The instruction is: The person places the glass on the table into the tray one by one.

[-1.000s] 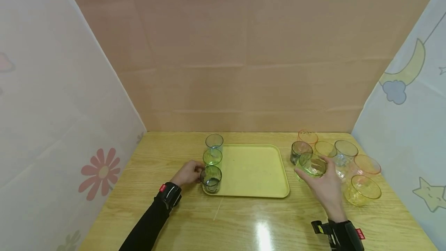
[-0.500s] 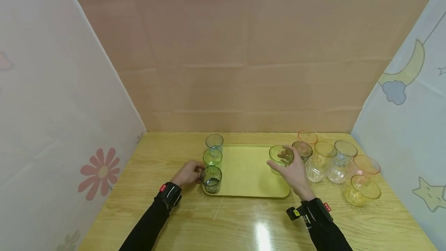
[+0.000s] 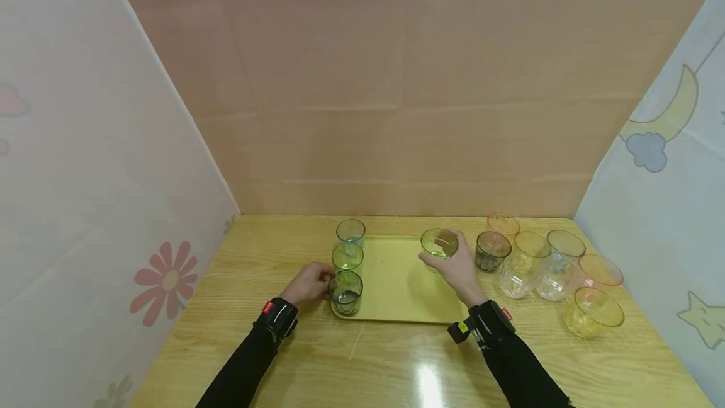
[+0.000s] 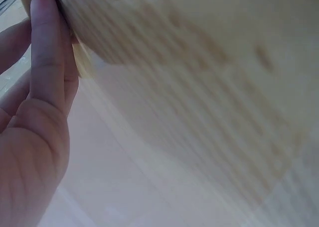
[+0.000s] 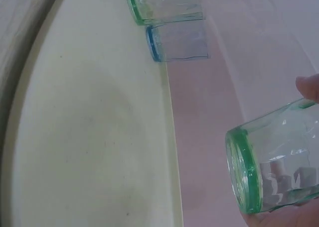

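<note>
My right hand (image 3: 460,272) holds a clear green glass (image 3: 435,245) above the right half of the yellow tray (image 3: 391,288), thumb on one side and fingers on the other. In the right wrist view this green glass (image 5: 244,172) has a thick green end. Along the tray's left side stand a blue-tinted glass (image 3: 350,232), a green glass (image 3: 347,257) and a dark grey glass (image 3: 345,291). My left hand (image 3: 307,283) stays by the dark grey one and appears to pinch the tray's left edge; its fingertips are partly hidden.
Right of the tray, several tinted glasses crowd together: a dark one (image 3: 492,252), an orange-rimmed one (image 3: 503,225), amber-rimmed (image 3: 518,276) and yellow ones (image 3: 591,317). Brown paper (image 3: 396,112) backs the wooden table (image 3: 408,357); patterned sheets (image 3: 102,112) flank it.
From the group on the right, my right hand has carried the green glass leftward over the tray. My left hand and the three glasses beside it have stayed in place.
</note>
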The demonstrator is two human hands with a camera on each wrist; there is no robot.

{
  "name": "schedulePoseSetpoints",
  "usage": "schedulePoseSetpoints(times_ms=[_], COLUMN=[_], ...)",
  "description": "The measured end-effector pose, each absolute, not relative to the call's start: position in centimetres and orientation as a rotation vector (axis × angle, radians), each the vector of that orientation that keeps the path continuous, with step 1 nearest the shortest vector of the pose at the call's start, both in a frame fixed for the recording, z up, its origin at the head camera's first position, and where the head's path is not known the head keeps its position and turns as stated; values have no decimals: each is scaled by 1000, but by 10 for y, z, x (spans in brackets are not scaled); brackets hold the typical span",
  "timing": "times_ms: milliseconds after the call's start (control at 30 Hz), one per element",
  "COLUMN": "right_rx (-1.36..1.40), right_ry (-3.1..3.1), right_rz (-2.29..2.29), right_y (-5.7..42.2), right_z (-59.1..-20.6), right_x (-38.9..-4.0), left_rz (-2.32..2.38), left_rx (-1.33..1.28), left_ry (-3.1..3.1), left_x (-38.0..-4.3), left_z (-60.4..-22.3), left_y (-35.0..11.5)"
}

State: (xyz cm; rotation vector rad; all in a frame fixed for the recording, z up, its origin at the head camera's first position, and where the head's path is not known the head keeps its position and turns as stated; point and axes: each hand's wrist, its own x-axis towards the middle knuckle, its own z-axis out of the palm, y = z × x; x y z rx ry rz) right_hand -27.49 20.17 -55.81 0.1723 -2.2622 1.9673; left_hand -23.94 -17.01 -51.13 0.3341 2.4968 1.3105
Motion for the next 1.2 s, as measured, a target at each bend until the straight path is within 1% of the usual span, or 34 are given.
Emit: schedulePoseSetpoints(times_ms=[300,400,500,600,700,900,967,1200], right_rx=[244,274,256,230,222,258,262,190], right_ry=[-2339,-2349,-2352,-2351,-2386,-2407,-2387,-2339], right_rz=[1919,1940,2001,2065,2058,1998,2015,2141], right_y=[177,165,154,147,143,135,132,116], right_z=[-551,-533,-509,-495,-501,-541,-549,-557], right_x=[-290,-287,-282,-281,-291,-321,-328,-341], left_rz=[1295,1287,1295,1299,1317,1326,1317,1347], left_rx=[301,300,305,310,309,223,187,99], left_ry=[2526,2540,2536,2513,2496,2477,2470,2480], left_x=[-236,-235,-236,-237,-239,-241,-241,-239], left_z=[-509,-509,-510,-512,-511,-509,-508,-507], left_y=[-169,-170,-171,-170,-169,-167,-167,-164])
